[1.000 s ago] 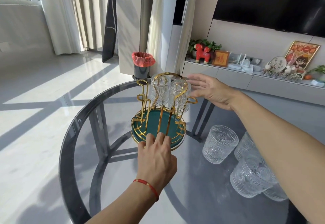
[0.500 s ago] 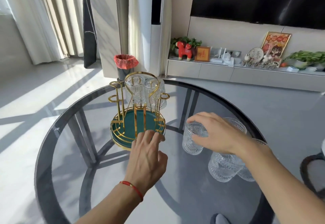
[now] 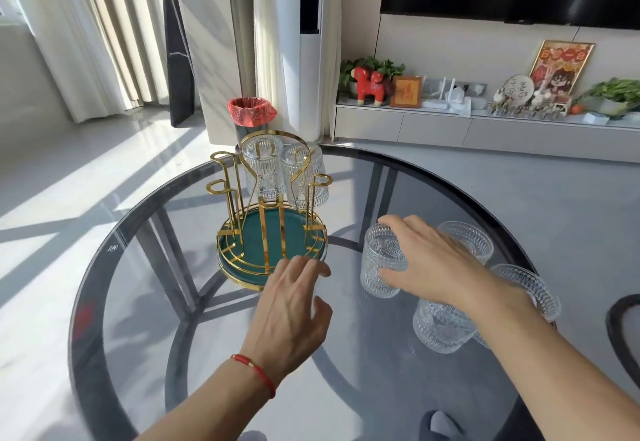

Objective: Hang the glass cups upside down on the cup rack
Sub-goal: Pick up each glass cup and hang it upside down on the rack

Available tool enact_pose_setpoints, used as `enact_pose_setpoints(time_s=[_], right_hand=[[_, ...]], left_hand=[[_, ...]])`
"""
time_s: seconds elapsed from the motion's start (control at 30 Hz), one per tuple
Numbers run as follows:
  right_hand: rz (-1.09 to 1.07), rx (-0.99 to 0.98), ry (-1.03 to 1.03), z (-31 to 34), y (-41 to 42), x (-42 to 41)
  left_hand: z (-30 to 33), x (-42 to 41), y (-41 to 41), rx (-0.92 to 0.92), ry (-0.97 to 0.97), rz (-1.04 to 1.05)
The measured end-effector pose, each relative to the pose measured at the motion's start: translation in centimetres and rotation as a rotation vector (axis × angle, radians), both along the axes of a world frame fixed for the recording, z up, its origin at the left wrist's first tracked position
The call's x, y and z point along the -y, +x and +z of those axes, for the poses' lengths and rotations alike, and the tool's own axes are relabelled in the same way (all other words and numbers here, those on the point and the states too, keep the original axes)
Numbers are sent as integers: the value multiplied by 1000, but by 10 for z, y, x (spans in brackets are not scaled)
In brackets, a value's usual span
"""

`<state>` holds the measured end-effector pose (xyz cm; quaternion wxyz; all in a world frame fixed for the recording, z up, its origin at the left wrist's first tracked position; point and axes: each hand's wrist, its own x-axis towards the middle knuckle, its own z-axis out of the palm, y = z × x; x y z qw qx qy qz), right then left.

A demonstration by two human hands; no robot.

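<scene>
A gold wire cup rack (image 3: 242, 177) on a round green tray (image 3: 256, 236) stands on the round glass table (image 3: 433, 184). Two ribbed glass cups hang upside down on its far pegs, one (image 3: 264, 170) to the left and one (image 3: 308, 177) to the right. My left hand (image 3: 292, 305) lies by the tray's near rim with fingers relaxed, holding nothing. My right hand (image 3: 427, 260) grips an upright glass cup (image 3: 379, 264) on the table right of the rack. Three more glass cups stand behind and under my right arm: one (image 3: 471, 241) farther back, one (image 3: 440, 330) nearer, one (image 3: 530, 290) to the right.
A bin with a red liner (image 3: 251, 113) stands on the floor beyond the table. A low cabinet (image 3: 485, 129) with ornaments runs along the back wall. A dark chair edge (image 3: 620, 330) shows at the right.
My right hand left the hung cups on the rack, came down to the right, and closed round an upright cup on the table. My left hand stayed at the tray's near rim.
</scene>
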<state>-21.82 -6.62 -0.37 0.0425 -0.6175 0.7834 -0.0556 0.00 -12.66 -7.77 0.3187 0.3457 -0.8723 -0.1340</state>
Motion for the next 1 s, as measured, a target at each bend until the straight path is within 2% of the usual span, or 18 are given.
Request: enact_pose_setpoints(time_s=[0.13,0.23,0.4,0.5,0.6,0.67,0.73,0.8,0.83,0.9,1.0], right_hand=[[45,106,-80,6,7,-6],[201,182,-184,7,19,-11],[315,557,-326,2,39,-18],[328,812,-281,-2,47,-19],[248,1015,-187,0,50,-19],[53,1131,-213,-6,58,-17],[-129,1414,-151,-13,72,-13],[-163,1718,-4,-16,85,-12],[-150,1803,43,-15,88,-12],[-161,1860,26,-13,89,-11],[-182,1860,-109,-10,85,-7]], left_hand=[[1,-2,-3,-69,61,-44],[5,-4,-6,-148,237,-103],[20,-9,-4,-391,506,-229],[24,-6,6,-502,587,-202],[30,-2,14,-665,779,-243],[35,-2,16,-800,899,-308],[39,-3,14,-903,976,-333],[42,-3,14,-944,1034,-345],[44,-2,16,-934,1042,-363],[45,2,21,-880,1036,-386],[44,5,30,-833,1056,-350]])
